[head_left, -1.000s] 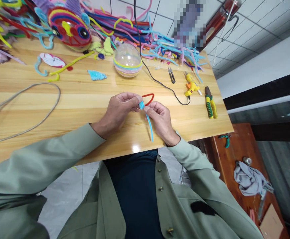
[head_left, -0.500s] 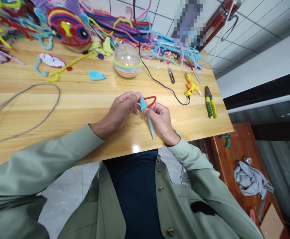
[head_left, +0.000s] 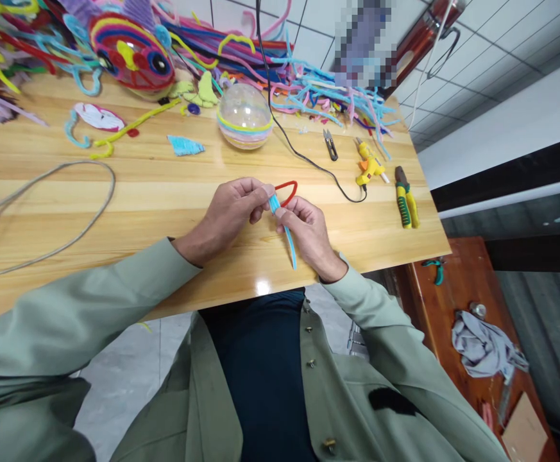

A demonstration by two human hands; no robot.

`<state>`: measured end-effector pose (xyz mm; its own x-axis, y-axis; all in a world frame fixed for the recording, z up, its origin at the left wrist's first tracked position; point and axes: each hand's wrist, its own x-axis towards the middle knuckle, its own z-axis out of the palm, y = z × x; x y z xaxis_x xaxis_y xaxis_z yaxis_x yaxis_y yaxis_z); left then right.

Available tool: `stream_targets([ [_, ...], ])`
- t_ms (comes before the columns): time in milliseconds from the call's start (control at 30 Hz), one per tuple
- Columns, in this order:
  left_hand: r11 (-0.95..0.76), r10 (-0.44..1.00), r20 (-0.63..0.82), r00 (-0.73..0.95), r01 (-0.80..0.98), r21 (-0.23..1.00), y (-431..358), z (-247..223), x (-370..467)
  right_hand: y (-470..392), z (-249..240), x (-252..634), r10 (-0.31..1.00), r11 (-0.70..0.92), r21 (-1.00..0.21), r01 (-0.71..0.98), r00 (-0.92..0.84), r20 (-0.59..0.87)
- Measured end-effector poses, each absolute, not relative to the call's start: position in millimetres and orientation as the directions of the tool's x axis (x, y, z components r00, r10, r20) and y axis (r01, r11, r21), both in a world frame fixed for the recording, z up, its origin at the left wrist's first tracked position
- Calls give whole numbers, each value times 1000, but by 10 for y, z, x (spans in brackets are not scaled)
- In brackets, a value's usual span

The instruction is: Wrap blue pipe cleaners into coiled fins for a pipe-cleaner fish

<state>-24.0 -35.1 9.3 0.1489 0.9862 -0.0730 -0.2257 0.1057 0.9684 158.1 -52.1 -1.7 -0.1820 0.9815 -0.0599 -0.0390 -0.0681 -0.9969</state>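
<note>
My left hand [head_left: 231, 212] and my right hand [head_left: 308, 231] meet over the front of the wooden table [head_left: 164, 212]. Both pinch one small piece between their fingertips: a red pipe-cleaner loop [head_left: 287, 188] with a light blue pipe cleaner [head_left: 287, 234] wound on its near end. The blue tail hangs down toward me past my right palm. The left fingers hold the wound part, and the right thumb and forefinger press on the blue strand just beside them.
Behind lie a clear plastic ball [head_left: 245, 115], a colourful fish figure [head_left: 133, 54], heaps of pipe cleaners [head_left: 318, 90], small snips [head_left: 330, 144], a yellow glue gun [head_left: 370, 167] with black cord, and yellow-green pliers [head_left: 406, 199]. A grey wire loop [head_left: 43, 205] lies left. A brown side table [head_left: 472, 333] stands lower right.
The hands stayed in place and kept their hold. The red loop and blue winding tipped slightly right and then back left as the fingers worked the blue strand.
</note>
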Motion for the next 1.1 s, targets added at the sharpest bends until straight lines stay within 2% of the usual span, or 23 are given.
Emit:
stream_targets([
  [300,253,951,-171,258,-332,909,-334,164,-230,-513,-6,1611,985,-39,-999,-12,-170,-36],
  [600,166,963,-114,246,-204,965,-319,103,-277,-503,27,1620,985,-69,-997,-16,-159,-66],
  [933,231,938,-143,316,-261,937,-353,103,-244,-528,62,1702,982,-108,-994,4,-153,-107],
  [1100,94,980,-59,190,-179,979,-499,92,-345,-346,208,1652,973,-108,-990,95,-193,-125],
])
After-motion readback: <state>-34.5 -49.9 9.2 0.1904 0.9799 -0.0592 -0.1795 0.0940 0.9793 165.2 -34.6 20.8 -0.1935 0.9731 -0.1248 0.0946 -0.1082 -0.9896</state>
